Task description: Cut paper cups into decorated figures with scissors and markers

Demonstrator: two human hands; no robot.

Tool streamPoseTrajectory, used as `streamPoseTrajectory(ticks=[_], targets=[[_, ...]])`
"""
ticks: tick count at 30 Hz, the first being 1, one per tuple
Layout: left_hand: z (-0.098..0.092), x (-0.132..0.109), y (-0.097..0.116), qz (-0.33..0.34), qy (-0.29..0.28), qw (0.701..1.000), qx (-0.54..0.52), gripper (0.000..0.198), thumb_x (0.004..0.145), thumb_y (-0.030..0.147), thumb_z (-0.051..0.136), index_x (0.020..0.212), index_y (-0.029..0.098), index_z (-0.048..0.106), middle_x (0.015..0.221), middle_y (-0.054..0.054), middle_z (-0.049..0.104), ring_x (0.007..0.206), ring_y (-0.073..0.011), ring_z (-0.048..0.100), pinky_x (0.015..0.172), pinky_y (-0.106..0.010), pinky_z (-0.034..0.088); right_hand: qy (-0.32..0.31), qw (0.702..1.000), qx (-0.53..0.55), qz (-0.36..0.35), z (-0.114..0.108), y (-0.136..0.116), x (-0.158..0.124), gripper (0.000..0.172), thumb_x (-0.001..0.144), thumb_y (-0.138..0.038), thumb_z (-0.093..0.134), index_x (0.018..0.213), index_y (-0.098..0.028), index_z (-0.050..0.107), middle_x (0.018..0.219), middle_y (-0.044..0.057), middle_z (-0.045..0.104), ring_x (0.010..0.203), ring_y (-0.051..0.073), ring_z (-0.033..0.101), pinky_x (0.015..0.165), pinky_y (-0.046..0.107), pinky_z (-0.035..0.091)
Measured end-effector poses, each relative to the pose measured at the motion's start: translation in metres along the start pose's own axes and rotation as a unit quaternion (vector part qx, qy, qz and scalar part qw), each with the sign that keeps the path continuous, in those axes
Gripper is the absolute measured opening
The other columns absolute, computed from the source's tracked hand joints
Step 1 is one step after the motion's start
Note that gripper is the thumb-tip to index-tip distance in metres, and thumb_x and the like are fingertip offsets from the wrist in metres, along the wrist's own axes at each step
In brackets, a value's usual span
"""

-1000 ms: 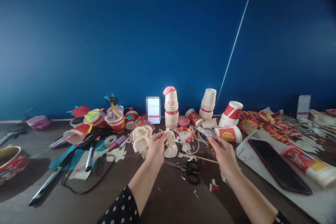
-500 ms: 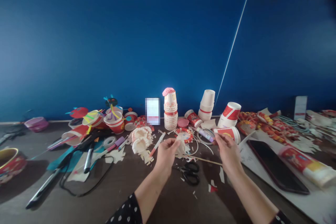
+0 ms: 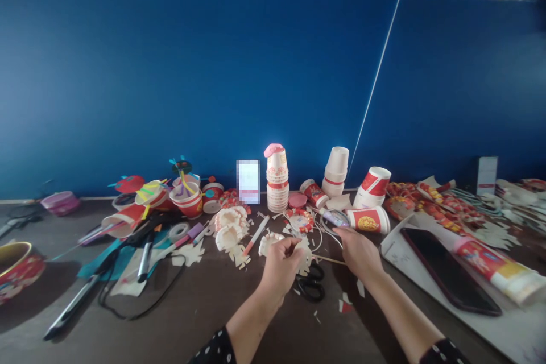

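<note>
My left hand (image 3: 279, 270) is closed in a pinch on a pale paper piece (image 3: 305, 257) with a ragged, petal-like edge. Black-handled scissors (image 3: 313, 290) lie just below it, their blades partly covered by the hand. My right hand (image 3: 362, 253) is low over the table with its fingers together; the hand hides whatever they hold. Close to its fingertips are a purple-and-white glue stick (image 3: 335, 218) and a looped white cord (image 3: 318, 239). A thin wooden stick (image 3: 333, 260) runs between the hands. Behind my left hand sits a white ruffled cup cutting (image 3: 268, 243).
Stacked paper cups (image 3: 278, 193) stand along the blue wall (image 3: 213, 68). A glue gun (image 3: 145, 233) and cup figures (image 3: 187, 199) crowd the left. On the right, a dark phone (image 3: 452, 273) and a glue bottle (image 3: 499, 267) rest on a white board (image 3: 490, 318). Paper scraps litter the table.
My right hand has moved left and down, uncovering the fallen red-and-white cup. My left hand has shifted right and lower, bringing the paper piece above the scissors and exposing the ruffled cutting behind.
</note>
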State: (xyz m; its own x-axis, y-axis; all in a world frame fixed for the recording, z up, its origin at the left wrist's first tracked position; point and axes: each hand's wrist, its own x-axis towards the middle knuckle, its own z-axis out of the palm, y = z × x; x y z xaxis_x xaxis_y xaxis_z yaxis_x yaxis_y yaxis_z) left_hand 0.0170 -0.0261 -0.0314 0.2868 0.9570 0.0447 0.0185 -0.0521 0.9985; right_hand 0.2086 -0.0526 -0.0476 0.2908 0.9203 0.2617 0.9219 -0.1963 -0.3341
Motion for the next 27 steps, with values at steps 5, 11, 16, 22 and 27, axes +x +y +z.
streamPoseTrajectory(ticks=[5, 11, 16, 22, 27], targets=[[0.0005, -0.0002, 0.0005, -0.026, 0.013, 0.999, -0.031, 0.015, 0.06, 0.019, 0.057, 0.071, 0.013, 0.066, 0.05, 0.004, 0.049, 0.047, -0.0066, 0.036, 0.048, -0.019, 0.029, -0.005, 0.999, -0.039, -0.005, -0.0002, -0.002, 0.0002, 0.038, 0.076, -0.012, 0.04, 0.105, -0.025, 0.061, 0.109, 0.008, 0.061, 0.086, 0.025, 0.061, 0.066, 0.032, 0.044], [-0.0017, 0.0041, -0.0032, -0.038, 0.015, 0.998, -0.049, 0.014, 0.061, 0.026, 0.06, 0.063, 0.012, 0.063, 0.049, 0.002, 0.05, 0.047, -0.0068, 0.037, 0.046, -0.019, 0.028, 0.008, 0.999, -0.028, -0.029, -0.0007, -0.0064, 0.0004, 0.031, 0.077, -0.015, 0.039, 0.095, -0.022, 0.064, 0.101, 0.008, 0.063, 0.089, 0.024, 0.058, 0.07, 0.032, 0.043], [-0.0027, 0.0064, -0.0063, -0.067, 0.033, 0.995, -0.073, 0.021, 0.06, 0.033, 0.063, 0.063, 0.012, 0.065, 0.047, 0.003, 0.047, 0.043, -0.0057, 0.035, 0.042, -0.019, 0.025, 0.03, 0.999, 0.013, -0.031, -0.0005, -0.0063, 0.002, 0.027, 0.079, -0.019, 0.039, 0.094, -0.021, 0.061, 0.096, 0.006, 0.063, 0.083, 0.022, 0.059, 0.068, 0.029, 0.043], [-0.004, 0.0083, -0.0068, -0.131, 0.028, 0.983, -0.123, 0.024, 0.055, 0.033, 0.067, 0.065, 0.011, 0.066, 0.04, 0.006, 0.038, 0.035, -0.0035, 0.029, 0.034, -0.018, 0.017, 0.057, 0.995, 0.075, -0.015, -0.0001, -0.0032, 0.0032, 0.022, 0.078, -0.023, 0.043, 0.09, -0.021, 0.06, 0.09, 0.006, 0.065, 0.077, 0.022, 0.06, 0.066, 0.029, 0.042], [-0.0027, 0.0079, -0.0075, -0.116, 0.03, 0.987, -0.105, 0.02, 0.056, 0.026, 0.066, 0.069, 0.011, 0.066, 0.042, 0.003, 0.048, 0.034, -0.0041, 0.035, 0.032, -0.017, 0.019, 0.08, 0.986, 0.149, -0.002, 0.0004, -0.0012, 0.0038, 0.02, 0.078, -0.029, 0.043, 0.088, -0.022, 0.058, 0.082, 0.005, 0.066, 0.073, 0.023, 0.06, 0.066, 0.031, 0.042]])
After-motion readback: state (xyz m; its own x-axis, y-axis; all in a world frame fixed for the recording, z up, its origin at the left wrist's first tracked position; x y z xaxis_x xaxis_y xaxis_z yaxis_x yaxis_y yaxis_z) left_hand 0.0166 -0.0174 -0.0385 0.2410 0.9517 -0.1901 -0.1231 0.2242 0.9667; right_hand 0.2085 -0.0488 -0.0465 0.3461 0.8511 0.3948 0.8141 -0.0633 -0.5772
